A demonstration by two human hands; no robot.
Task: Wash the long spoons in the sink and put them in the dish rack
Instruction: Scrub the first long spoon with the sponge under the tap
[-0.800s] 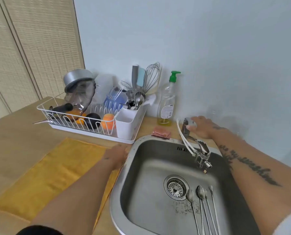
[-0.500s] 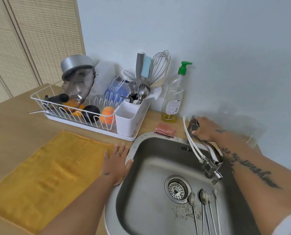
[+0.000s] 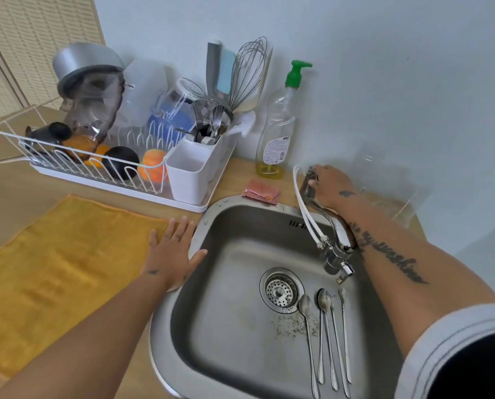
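Long spoons: we count at least four long spoons (image 3: 327, 335) lying side by side on the sink floor, right of centre, bowls toward the drain and handles running toward the near edge; two of the bowls overlap.
Sink: a steel sink (image 3: 165, 326) set in a wooden counter; we see dark specks on its floor just beside the spoons.
Drain: the strainer (image 3: 281, 290) sits just left of the spoon bowls.
Faucet: the chrome faucet (image 3: 337, 249) reaches over the basin, its spout above and apart from the spoon bowls; a white hose (image 3: 306, 214) runs along it. We see no water running.
Right hand: our view shows the right hand (image 3: 331, 185) at the faucet's rear end, fingers curled round the lever (image 3: 309, 180) there.
Left hand: the left hand (image 3: 171, 254) lies flat, fingers straight and spread, palm across the sink's left rim and the edge of the yellow towel (image 3: 53, 269), thumb on the steel rim.
Dish rack: the white wire dish rack (image 3: 76, 165) stands on the counter behind the towel, well apart from the spoons, and it is crowded with containers and dishes.
Cutlery holder: a white cutlery holder (image 3: 187, 174) at the rack's right end; its near compartment shows nothing inside, the far one holds cutlery.
Behind the sink: a soap bottle (image 3: 275, 133) with a green pump by the wall and a pink sponge (image 3: 260, 191) just beside the rim.
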